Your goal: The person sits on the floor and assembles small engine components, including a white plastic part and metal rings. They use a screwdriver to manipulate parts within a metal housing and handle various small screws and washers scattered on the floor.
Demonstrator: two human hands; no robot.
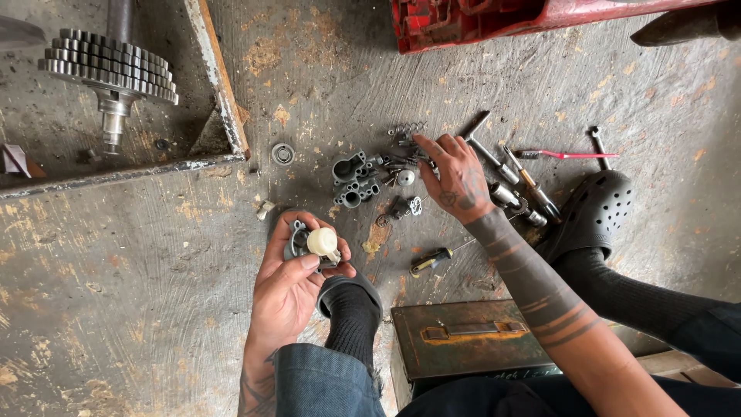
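The person sits low over a stained concrete floor [154, 255], and the left hand [293, 282] is curled closed around a small grey metal housing [297, 238] with a cream-coloured plastic float [323, 242] seated on it, the thumb pressing on the float from below and the fingers wrapped behind the housing; the piece is held just above the floor, near the person's left foot in a dark sock and clog [349, 297]. The right hand [455, 181], tattooed along the wrist and forearm, stretches forward with its fingers spread and loosely open, the fingertips resting on a scatter of small metal parts [390, 181]; whether it has pinched any one of them cannot be told. In that scatter lie a grey cast body [351, 179] with round bores, a small coil spring [407, 130] and a round washer-like ring [282, 154] set a little apart to the left. Just right of the hand lie several sockets and drivers [513, 177], a red-handled tool [567, 155], and nearer the person a black and yellow screwdriver [430, 260]. The right foot in a black perforated clog [594, 212] rests beside the tools. A rusty metal toolbox [463, 340] sits closed under the right forearm, a gear cluster on a shaft [112, 69] lies at top left, and a red crate [478, 19] stands at the top edge
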